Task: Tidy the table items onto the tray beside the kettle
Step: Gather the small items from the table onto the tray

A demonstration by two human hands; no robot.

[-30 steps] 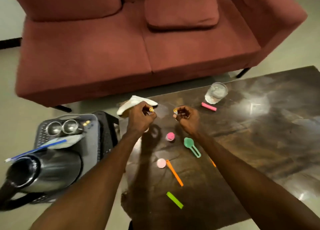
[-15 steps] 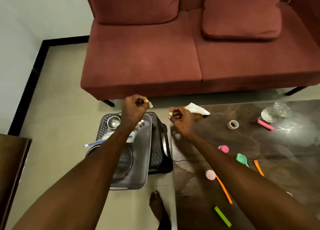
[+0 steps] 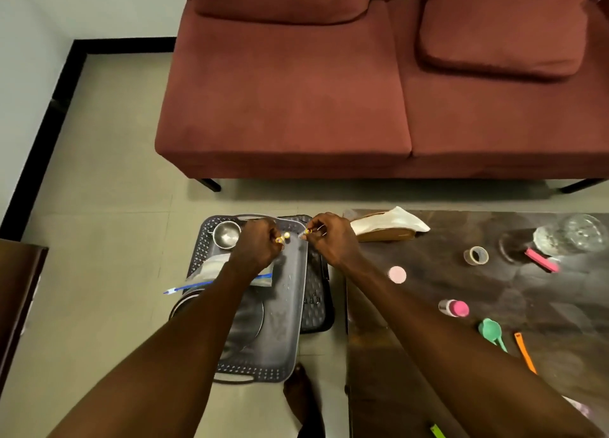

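Left hand (image 3: 258, 248) pinching small yellow bit (image 3: 280, 239); right hand (image 3: 331, 240) pinching another bit (image 3: 308, 231), both hovering over tray (image 3: 290, 305). Bits looking tiny, light, hard, prone to rolling; fingertip pinch suiting. Kettle (image 3: 245, 315) lying below left wrist.

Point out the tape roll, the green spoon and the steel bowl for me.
tape roll (image 3: 476, 255): head view, on its ring wall.
green spoon (image 3: 490, 330): head view, on its bowl.
steel bowl (image 3: 226, 234): head view, on its inside.
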